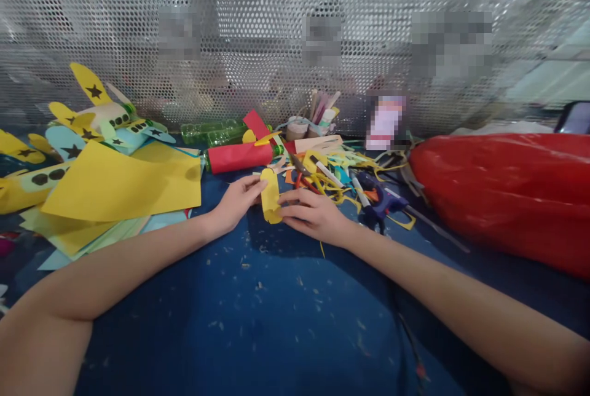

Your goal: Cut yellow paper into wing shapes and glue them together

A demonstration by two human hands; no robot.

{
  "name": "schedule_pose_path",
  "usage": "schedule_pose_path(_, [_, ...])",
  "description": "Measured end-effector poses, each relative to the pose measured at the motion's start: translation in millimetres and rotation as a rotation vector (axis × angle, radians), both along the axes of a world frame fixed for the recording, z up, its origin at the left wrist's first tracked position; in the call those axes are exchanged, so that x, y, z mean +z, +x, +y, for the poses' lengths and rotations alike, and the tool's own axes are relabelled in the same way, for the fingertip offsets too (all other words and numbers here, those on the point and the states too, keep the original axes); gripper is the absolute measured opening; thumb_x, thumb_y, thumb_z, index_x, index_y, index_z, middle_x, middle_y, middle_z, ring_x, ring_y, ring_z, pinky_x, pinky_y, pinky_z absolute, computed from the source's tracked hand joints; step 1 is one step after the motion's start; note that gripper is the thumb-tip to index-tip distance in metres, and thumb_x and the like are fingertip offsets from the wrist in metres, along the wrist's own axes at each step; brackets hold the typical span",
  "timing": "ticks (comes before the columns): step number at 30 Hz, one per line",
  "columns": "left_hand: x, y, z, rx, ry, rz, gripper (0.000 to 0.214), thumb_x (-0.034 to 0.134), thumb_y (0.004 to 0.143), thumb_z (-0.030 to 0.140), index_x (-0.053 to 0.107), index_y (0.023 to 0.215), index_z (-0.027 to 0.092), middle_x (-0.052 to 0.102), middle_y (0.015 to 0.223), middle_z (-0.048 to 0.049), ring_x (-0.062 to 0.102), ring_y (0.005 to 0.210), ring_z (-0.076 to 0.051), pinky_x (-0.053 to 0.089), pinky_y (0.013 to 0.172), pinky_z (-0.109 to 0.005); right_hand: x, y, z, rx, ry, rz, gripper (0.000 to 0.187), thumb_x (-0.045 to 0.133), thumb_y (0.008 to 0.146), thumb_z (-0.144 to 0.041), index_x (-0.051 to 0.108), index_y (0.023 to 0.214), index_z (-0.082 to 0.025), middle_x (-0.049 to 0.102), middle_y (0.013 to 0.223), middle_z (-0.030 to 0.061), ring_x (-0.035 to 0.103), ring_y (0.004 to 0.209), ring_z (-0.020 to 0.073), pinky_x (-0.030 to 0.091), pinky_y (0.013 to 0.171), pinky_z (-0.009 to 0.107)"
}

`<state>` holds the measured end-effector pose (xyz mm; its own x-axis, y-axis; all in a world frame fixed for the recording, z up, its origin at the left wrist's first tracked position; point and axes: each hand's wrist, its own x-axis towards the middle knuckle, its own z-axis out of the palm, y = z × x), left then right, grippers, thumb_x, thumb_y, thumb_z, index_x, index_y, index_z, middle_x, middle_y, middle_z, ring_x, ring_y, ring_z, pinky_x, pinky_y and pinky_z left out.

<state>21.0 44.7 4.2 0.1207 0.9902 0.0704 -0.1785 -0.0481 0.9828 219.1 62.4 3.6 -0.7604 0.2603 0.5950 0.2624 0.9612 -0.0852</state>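
Note:
A small rounded yellow paper cutout [270, 198] stands on the blue table [258, 316], held between both hands. My left hand [237, 201] pinches its left edge with fingers closed on it. My right hand [312, 214] presses its right side with fingers curled against the paper. Just behind lies a plastic bottle wrapped in red paper [239, 156], with a green bottle [214, 132] further back.
Yellow paper sheets [122, 184] and paper aeroplanes with black stars [99, 116] lie at left. Paper scraps, scissors and markers [329, 171] and a blue glue gun [380, 202] sit right of centre. A red plastic bag [507, 190] fills the right. Perforated metal screen [258, 33] behind.

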Motion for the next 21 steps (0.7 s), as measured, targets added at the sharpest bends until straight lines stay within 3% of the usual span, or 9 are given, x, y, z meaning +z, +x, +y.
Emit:
schedule_pose_path(3, [-2.0,-0.9,1.3,0.004,-0.001,-0.009,0.028,0.069,0.076,0.036,0.069,0.092,0.013,0.072,0.092,-0.0067,0.065,0.084,-0.017,0.052,0.081,-0.032,-1.2,-2.0,0.5,0.034,-0.092,-0.008,0.016,0.049,0.092,-0.023,0.065,0.093,-0.023,0.071,0.101,0.0058,0.066,0.091,0.0147,0.053,0.081,0.030])
schedule_pose_path(7, [-4.3,-1.1,1.1,-0.011,-0.008,0.025,0.026,0.069,0.075,0.035,0.071,0.088,0.013,0.072,0.088,-0.0056,0.066,0.080,-0.016,0.053,0.078,-0.031,-3.9,-2.6,3.5,-0.009,-0.199,0.067,0.012,0.053,0.091,-0.029,0.062,0.089,-0.021,0.070,0.084,0.0033,0.064,0.077,0.0138,0.052,0.073,0.028])
schedule_pose_path(11, [-3.3,-0.5,-0.3,-0.062,-0.002,0.041,0.024,0.067,0.077,0.034,0.071,0.088,0.013,0.072,0.086,-0.0050,0.067,0.080,-0.016,0.053,0.079,-0.030,-1.1,-0.7,2.3,-0.048,-0.268,0.063,0.022,0.053,0.090,-0.040,0.062,0.087,-0.021,0.069,0.084,0.0046,0.063,0.078,0.0156,0.050,0.071,0.028])
schedule_pose_path(13, [-2.8,-0.4,-0.5,-0.068,-0.004,0.045,0.023,0.066,0.078,0.033,0.071,0.089,0.014,0.072,0.085,-0.0051,0.067,0.080,-0.017,0.053,0.078,-0.030,1.2,0.2,2.0,-0.170,-0.294,0.083,0.025,0.046,0.093,-0.040,0.061,0.087,-0.020,0.067,0.082,0.0052,0.062,0.075,0.0160,0.049,0.069,0.028])
schedule_pose_path(16, [-3.0,-0.7,-0.1,-0.052,-0.017,0.044,0.022,0.064,0.080,0.031,0.071,0.091,0.013,0.073,0.086,-0.0057,0.067,0.079,-0.017,0.054,0.077,-0.029,1.3,2.0,7.6,-0.515,-0.273,0.112,0.021,0.046,0.092,-0.035,0.058,0.090,-0.018,0.064,0.081,0.0065,0.060,0.074,0.0182,0.048,0.070,0.030])
schedule_pose_path(19, [-3.5,-1.1,0.1,-0.028,-0.023,0.044,0.021,0.062,0.081,0.030,0.071,0.091,0.013,0.073,0.087,-0.0061,0.067,0.079,-0.016,0.053,0.075,-0.028,-3.6,5.7,18.5,-0.793,-0.159,-0.021,0.026,0.053,0.086,-0.037,0.056,0.097,-0.014,0.062,0.095,0.0147,0.059,0.090,0.0277,0.047,0.080,0.039])
schedule_pose_path(21, [-3.6,-1.4,-0.2,-0.024,-0.026,0.040,0.022,0.063,0.080,0.030,0.071,0.091,0.013,0.073,0.088,-0.0062,0.067,0.079,-0.016,0.053,0.075,-0.028,-6.7,8.8,24.4,-0.892,-0.109,-0.126,0.034,0.052,0.087,-0.041,0.056,0.099,-0.010,0.060,0.100,0.0198,0.057,0.097,0.0327,0.045,0.085,0.044])
